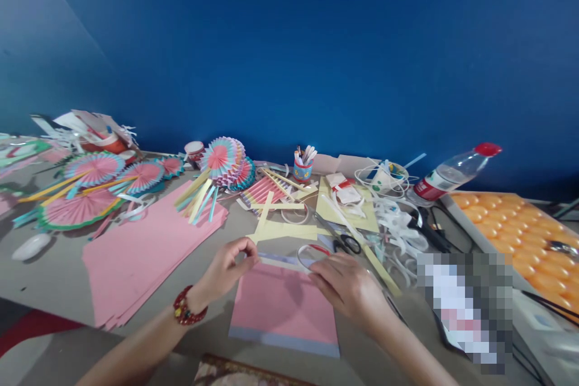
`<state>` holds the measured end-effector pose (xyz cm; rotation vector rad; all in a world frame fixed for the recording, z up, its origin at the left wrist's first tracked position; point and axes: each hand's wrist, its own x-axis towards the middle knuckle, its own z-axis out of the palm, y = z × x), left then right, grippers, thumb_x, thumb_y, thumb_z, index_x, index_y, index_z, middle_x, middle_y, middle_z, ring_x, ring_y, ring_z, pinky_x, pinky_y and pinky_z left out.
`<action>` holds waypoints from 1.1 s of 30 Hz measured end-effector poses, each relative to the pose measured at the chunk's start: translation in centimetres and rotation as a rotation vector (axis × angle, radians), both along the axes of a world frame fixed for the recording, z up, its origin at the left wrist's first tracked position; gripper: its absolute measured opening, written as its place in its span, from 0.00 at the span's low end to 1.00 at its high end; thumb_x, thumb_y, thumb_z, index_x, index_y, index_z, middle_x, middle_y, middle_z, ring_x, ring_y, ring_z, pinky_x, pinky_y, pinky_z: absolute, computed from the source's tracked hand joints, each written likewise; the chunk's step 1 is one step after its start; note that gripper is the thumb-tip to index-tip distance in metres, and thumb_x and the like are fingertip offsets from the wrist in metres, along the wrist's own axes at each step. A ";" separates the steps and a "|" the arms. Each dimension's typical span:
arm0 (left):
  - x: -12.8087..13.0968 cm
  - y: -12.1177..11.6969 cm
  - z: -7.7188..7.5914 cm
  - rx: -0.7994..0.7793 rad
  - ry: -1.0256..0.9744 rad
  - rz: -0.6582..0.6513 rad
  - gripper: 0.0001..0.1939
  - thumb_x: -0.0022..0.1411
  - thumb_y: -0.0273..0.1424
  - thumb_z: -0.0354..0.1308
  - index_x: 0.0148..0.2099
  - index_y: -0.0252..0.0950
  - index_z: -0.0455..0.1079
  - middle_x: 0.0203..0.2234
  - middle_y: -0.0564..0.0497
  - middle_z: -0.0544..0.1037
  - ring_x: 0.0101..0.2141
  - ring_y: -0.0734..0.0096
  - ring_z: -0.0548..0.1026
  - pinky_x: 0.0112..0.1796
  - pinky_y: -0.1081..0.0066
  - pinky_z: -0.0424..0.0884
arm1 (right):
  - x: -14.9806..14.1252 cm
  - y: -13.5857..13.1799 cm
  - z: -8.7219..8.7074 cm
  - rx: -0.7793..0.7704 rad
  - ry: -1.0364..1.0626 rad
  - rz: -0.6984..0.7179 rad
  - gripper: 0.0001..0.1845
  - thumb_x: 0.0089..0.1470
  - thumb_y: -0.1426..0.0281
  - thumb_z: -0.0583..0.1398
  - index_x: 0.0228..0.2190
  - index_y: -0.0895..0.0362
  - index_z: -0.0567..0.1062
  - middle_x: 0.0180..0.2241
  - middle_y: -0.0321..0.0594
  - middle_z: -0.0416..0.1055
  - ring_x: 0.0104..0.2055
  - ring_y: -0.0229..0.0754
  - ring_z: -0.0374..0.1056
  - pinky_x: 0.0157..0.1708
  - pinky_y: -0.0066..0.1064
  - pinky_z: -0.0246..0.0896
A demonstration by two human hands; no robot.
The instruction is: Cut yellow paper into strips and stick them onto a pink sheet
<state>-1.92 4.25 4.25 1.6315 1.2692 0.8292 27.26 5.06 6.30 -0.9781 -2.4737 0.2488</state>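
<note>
A pink paper sheet [284, 304] with blue-grey bands along its near and far edges lies before me. A narrow whitish strip of tape [280, 263] runs along its far edge between my hands. My left hand [233, 265] pinches the tape's end at the far left corner. My right hand [346, 280] is closed at the far right corner, beside a thin white ring with a red part, which looks like the tape roll [305, 250]. Its fingertips are partly hidden. Black-handled scissors [346, 243] lie just beyond my right hand.
Pink sheets [145, 253] are stacked at left, with pleated paper fans [94, 172] behind. Yellow strips [284, 230] and a pen cup [303, 166] stand beyond the work. At right are curled white scraps [398, 226], a bottle [452, 175] and an orange padded surface [515, 235].
</note>
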 end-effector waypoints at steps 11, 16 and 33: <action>-2.6 0.0 -1.7 -0.023 0.099 0.039 0.09 0.65 0.35 0.54 0.33 0.36 0.67 0.29 0.52 0.73 0.34 0.67 0.72 0.37 0.72 0.66 | 3.2 0.1 -0.5 -0.006 -0.130 -0.143 0.16 0.66 0.69 0.51 0.37 0.55 0.78 0.35 0.43 0.80 0.35 0.45 0.73 0.38 0.35 0.62; -1.7 -0.2 -2.2 0.133 0.260 0.045 0.09 0.66 0.30 0.53 0.31 0.37 0.65 0.31 0.50 0.72 0.35 0.66 0.72 0.38 0.70 0.66 | 2.6 -0.5 -1.2 -0.001 -0.176 -0.198 0.15 0.65 0.70 0.50 0.32 0.56 0.75 0.32 0.43 0.78 0.34 0.45 0.72 0.37 0.36 0.59; -2.3 -0.3 -3.2 0.152 0.346 0.064 0.08 0.66 0.31 0.51 0.32 0.38 0.64 0.33 0.49 0.75 0.36 0.63 0.73 0.41 0.67 0.66 | 3.9 -0.8 -1.4 0.021 -0.104 -0.109 0.13 0.63 0.72 0.51 0.43 0.55 0.73 0.38 0.45 0.79 0.38 0.45 0.74 0.41 0.38 0.64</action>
